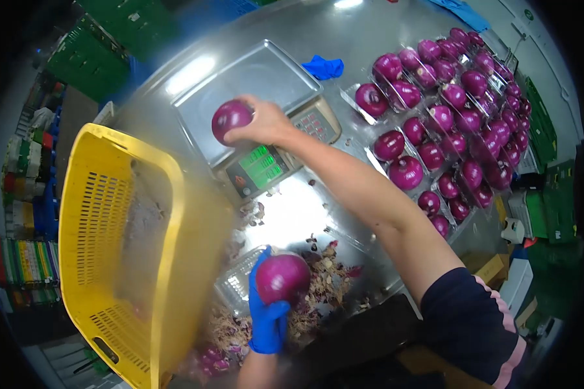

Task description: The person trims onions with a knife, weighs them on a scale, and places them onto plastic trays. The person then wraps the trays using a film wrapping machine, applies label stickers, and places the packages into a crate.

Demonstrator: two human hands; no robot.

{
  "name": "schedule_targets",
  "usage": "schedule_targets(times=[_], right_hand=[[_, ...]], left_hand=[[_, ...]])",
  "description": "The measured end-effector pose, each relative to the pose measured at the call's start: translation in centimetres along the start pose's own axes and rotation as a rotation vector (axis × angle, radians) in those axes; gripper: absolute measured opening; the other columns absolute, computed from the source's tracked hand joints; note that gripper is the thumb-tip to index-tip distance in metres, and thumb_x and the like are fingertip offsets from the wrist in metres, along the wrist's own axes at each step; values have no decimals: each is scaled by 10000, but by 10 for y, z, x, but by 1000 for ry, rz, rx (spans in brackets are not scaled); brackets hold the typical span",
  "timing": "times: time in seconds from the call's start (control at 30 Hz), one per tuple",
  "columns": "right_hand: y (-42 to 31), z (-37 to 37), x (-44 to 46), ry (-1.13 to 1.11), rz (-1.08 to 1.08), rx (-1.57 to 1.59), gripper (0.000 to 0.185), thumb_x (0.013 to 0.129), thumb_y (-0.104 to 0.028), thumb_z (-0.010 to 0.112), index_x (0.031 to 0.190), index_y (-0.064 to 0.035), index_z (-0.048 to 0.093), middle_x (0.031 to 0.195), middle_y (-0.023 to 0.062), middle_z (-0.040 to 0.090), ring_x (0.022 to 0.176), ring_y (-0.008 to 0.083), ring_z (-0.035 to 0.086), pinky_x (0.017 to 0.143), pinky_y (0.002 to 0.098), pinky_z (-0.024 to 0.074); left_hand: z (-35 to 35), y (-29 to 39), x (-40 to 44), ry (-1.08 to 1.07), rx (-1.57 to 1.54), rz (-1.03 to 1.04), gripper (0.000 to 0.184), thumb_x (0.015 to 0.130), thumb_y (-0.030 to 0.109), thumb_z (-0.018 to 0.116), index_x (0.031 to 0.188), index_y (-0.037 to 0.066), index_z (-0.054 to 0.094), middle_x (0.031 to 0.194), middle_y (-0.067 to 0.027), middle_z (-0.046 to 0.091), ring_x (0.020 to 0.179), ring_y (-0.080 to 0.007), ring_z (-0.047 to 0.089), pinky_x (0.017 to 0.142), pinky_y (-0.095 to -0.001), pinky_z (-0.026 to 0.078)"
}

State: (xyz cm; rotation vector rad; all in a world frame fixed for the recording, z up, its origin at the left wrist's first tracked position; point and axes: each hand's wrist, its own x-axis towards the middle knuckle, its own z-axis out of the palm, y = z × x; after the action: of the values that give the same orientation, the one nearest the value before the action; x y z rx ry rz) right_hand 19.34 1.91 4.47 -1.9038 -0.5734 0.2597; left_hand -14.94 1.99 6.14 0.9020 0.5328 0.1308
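My bare right hand [266, 123] grips a red onion [231, 122] above the metal pan [266, 71] of a digital scale. Green digits glow on the scale's display [261, 166]. Lower down, my left hand [266, 324], in a blue glove, holds a larger red onion [283, 279]. Beneath it a clear plastic tray [235, 285] lies partly hidden by the hand. Dry onion skins [334, 279] are scattered around it on the metal table.
A tall yellow crate [175, 259] stands at the left; its inside shows no onions. Rows of clear trays filled with red onions [405, 172] cover the table's right side. A blue glove [323, 67] lies behind the scale. Green crates [87, 61] are stacked at the back left.
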Motion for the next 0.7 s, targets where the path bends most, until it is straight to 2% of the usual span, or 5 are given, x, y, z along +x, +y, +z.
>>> schedule_targets(times=[0.17,0.33,0.37,0.6,0.7], right_hand=[[-8,-89,-135,-8,471,264,817,601,-437,836,1250,-35,547,1046,130,676,944,209,651,873,309,493],[25,-140,-288,167,508,-101,681,646,-299,832,1217,-40,566,1040,92,679,971,183,647,920,310,466],[25,-145,-304,168,570,-140,840,612,-378,842,1262,46,522,1083,184,664,998,229,655,909,329,483],[36,-135,-333,261,541,-224,766,705,-397,798,1256,44,500,1062,274,637,1003,354,642,867,393,490],[45,-142,-345,216,455,-303,712,782,-313,752,1304,65,448,1171,275,597,988,331,645,830,375,501]], left_hand=[[29,-2,29,22,308,116,1064,587,404,855,1427,11,334,1394,-119,427,1224,-254,479,1046,-391,393],[59,-33,61,-116,538,222,896,616,173,836,1374,23,381,1323,-120,471,1213,-254,479,1033,-380,406],[66,-43,67,-142,593,225,871,623,115,828,1365,25,382,1302,-116,478,1213,-254,473,1028,-381,409],[95,-104,118,-112,1244,360,707,657,164,810,1279,35,501,1309,-181,491,1220,-298,486,1049,-394,383],[90,-107,113,-77,1178,466,659,711,143,769,1305,44,500,1336,-200,474,1275,-321,444,1075,-407,349]])
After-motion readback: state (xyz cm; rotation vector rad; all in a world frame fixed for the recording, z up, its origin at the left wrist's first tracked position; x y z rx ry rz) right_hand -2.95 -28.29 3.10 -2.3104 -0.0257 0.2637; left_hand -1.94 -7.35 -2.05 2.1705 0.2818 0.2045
